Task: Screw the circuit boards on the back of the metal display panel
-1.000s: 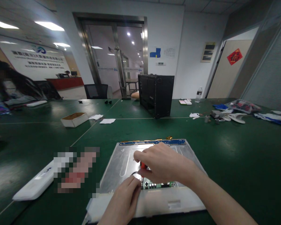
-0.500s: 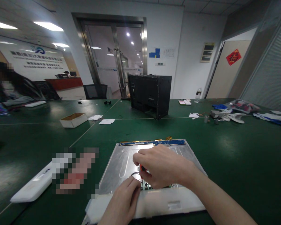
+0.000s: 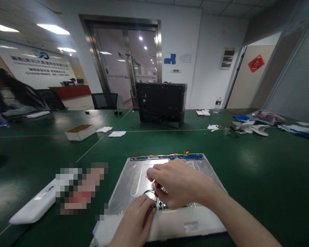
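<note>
A flat metal display panel (image 3: 128, 185) lies before me, with a blue circuit strip (image 3: 167, 157) along its far edge and a white film (image 3: 180, 221) across its near part. My right hand (image 3: 176, 183) is closed around the red and black handle of a screwdriver (image 3: 157, 185), held upright over the panel's middle. Just below it, a small green circuit board (image 3: 161, 205) shows partly; the tool's tip is hard to see. My left hand (image 3: 136, 218) rests on the near left part, fingers pressed together by the board's left end, beside a dark cable (image 3: 148, 191). What those fingertips pinch is hidden.
Left of the panel lies a long white object (image 3: 33, 207), partly pixelated. Farther back are an open carton (image 3: 80, 132), paper sheets (image 3: 117, 133) and a black monitor casing (image 3: 161, 103). Loose parts and bags (image 3: 247, 127) lie far right. Another person (image 3: 12, 89) sits far left.
The black casing at the back has turned, so its back faces me more squarely. My hands have barely moved; slightly more of the red handle shows.
</note>
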`<state>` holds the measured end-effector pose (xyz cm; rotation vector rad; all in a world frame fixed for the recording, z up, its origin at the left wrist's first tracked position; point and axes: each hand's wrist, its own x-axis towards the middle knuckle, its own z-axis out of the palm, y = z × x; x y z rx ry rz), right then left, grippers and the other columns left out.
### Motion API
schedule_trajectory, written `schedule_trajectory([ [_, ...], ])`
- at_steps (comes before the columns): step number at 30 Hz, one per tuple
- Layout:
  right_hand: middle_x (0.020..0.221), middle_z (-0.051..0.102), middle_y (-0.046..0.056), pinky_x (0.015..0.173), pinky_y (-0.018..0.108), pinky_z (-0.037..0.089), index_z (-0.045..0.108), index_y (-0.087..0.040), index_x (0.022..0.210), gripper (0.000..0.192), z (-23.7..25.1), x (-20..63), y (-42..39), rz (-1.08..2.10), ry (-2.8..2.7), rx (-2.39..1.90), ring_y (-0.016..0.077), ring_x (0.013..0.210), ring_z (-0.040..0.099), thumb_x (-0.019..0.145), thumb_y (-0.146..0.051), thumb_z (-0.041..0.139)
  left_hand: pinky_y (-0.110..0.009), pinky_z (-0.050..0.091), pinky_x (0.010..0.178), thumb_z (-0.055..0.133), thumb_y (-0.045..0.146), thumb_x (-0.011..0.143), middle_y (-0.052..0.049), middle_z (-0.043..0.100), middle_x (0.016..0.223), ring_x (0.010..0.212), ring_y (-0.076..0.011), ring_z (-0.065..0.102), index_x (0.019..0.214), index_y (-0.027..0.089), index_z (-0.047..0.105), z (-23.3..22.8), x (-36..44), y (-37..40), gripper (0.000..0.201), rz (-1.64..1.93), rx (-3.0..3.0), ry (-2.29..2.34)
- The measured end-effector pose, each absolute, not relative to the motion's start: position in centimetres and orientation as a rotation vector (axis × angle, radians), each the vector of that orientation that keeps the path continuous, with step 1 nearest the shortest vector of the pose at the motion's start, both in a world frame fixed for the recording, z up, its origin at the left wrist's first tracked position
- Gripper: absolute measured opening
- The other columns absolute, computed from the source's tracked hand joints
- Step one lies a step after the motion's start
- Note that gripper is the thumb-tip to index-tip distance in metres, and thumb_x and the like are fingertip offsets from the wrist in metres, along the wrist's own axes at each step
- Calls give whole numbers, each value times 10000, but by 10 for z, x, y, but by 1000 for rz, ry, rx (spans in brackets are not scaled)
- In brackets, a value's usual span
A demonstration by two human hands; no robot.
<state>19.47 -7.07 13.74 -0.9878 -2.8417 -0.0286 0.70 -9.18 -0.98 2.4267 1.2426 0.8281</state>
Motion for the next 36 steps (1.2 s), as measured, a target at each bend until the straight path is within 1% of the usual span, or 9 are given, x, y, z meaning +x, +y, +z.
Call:
schedule_trajectory([
  [5,778,665,0,444,284,209,530,-186,916,128,136,192,-67,-42,-2818,-993,150,617,589,820,-270,522,-335,471,722,466,169,855,-59,646,849,812,-231,603,841,213,594,-9,6,-91,136,780,2522,1249],
  [10,776,670,4,466,276,214,549,-189,891,178,133,192,-66,-21,-2803,-1002,153,643,595,851,-361,532,-337,445,745,480,177,852,-44,646,809,776,-216,597,821,216,592,-9,6,-90,122,749,2560,1288],
  [15,850,657,34,462,281,212,551,-173,883,141,134,195,-69,-29,-2809,-939,148,653,571,775,-264,534,-340,433,747,466,176,864,-46,648,829,789,-219,603,837,212,586,-9,7,-89,127,714,2569,1257],
  [20,832,666,30,464,281,201,555,-172,893,121,133,194,-69,-46,-2801,-934,142,629,573,799,-234,510,-341,427,754,485,162,841,-34,649,813,783,-213,601,824,211,580,-5,8,-90,109,756,2553,1251],
  [22,797,671,15,465,280,197,558,-180,892,114,134,193,-67,-48,-2796,-953,148,639,592,829,-269,524,-338,426,754,481,161,839,-34,651,818,784,-210,601,825,211,581,-4,8,-91,113,762,2550,1251],
  [27,738,669,7,462,279,214,574,-188,852,200,135,192,-67,-44,-2818,-1004,165,645,618,870,-382,528,-333,429,746,486,166,839,-27,652,807,768,-207,609,830,221,589,-7,7,-90,117,787,2576,1235],
  [30,807,670,24,473,280,240,580,-180,839,133,137,194,-70,-6,-2837,-966,161,663,604,817,-308,549,-336,427,752,477,150,842,-24,651,822,775,-207,610,851,224,582,-11,6,-88,128,798,2588,1216],
  [32,857,667,40,485,277,257,580,-171,867,130,137,195,-71,12,-2840,-918,156,677,588,773,-255,547,-340,426,751,473,147,842,-24,644,802,766,-208,607,844,222,576,-13,6,-88,127,795,2597,1212],
  [36,850,667,35,475,281,234,571,-168,864,117,136,195,-71,-12,-2833,-903,146,659,577,773,-225,523,-342,428,756,463,164,855,-35,641,796,765,-211,604,837,217,573,-13,6,-88,124,754,2604,1224],
])
